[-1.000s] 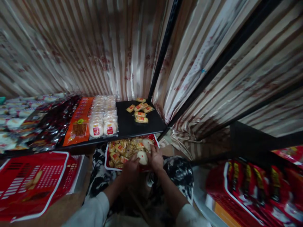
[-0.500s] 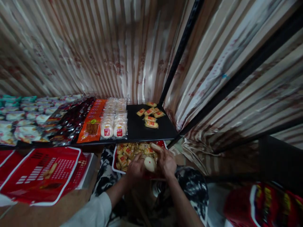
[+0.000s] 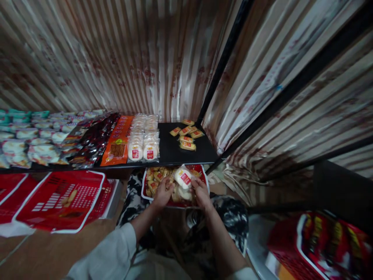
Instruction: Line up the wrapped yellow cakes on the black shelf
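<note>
My right hand [image 3: 201, 193] pinches a clear packet of round white rice crackers [image 3: 183, 177] with a red label by its right edge. The packet tilts toward me above a white-rimmed red basket [image 3: 143, 189]. Just left of it, my left hand [image 3: 163, 193] has its fingers closed together over the basket's front; what they hold, if anything, is hard to make out. More pale round crackers [image 3: 184, 193] show low between the hands. Small yellow-wrapped snack packets [image 3: 153, 186] fill the basket's left side.
Ahead runs a black shelf [image 3: 171, 156] with yellow packets [image 3: 188, 146], rows of rice cracker packets [image 3: 150, 151], an orange bag [image 3: 115, 149] and dark packets [image 3: 93, 144]. A red bag [image 3: 62, 200] lies left. Black poles [image 3: 223, 62] and a red basket [image 3: 287, 249] stand right.
The rice cracker packet has turned so its red label faces me and has risen a little. My hands have moved slightly apart. The view has shifted, with the shelf higher in it.
</note>
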`<state>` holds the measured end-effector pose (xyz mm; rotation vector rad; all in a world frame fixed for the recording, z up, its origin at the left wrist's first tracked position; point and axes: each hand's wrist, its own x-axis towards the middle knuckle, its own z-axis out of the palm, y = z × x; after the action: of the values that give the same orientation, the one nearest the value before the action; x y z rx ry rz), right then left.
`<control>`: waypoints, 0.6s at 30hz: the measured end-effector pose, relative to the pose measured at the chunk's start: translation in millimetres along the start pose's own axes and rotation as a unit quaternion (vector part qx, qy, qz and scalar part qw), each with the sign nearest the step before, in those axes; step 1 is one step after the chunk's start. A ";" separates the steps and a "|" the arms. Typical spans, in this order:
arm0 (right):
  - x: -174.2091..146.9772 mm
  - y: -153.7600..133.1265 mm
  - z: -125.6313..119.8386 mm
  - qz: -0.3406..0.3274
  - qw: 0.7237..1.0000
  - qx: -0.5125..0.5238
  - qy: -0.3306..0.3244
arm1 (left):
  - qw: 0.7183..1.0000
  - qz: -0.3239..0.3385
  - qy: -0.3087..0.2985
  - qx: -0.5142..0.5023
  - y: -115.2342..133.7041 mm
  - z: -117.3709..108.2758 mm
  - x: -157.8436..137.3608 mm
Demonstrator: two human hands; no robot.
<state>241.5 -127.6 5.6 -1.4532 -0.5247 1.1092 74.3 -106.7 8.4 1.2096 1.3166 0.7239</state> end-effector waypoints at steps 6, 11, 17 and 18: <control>-25.9 10.1 13.6 0.060 0.993 0.020 -0.104 | 0.982 -0.076 -0.008 -0.174 -1.5 3.2 -5.1; -40.4 18.2 19.0 0.063 0.985 -0.030 -0.157 | 0.988 -0.041 0.029 -0.147 -5.7 -7.6 -5.7; -46.0 22.9 16.5 0.052 0.983 -0.046 -0.172 | 0.996 0.051 -0.078 -0.006 -5.9 -39.5 -9.1; -46.3 23.7 15.6 0.053 0.982 -0.053 -0.171 | 0.994 0.063 -0.089 0.017 -4.2 -43.6 -9.4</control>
<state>200.9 -163.5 0.7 -1.4002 -0.7647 1.4475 30.0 -106.1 14.5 1.3612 1.1165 0.6689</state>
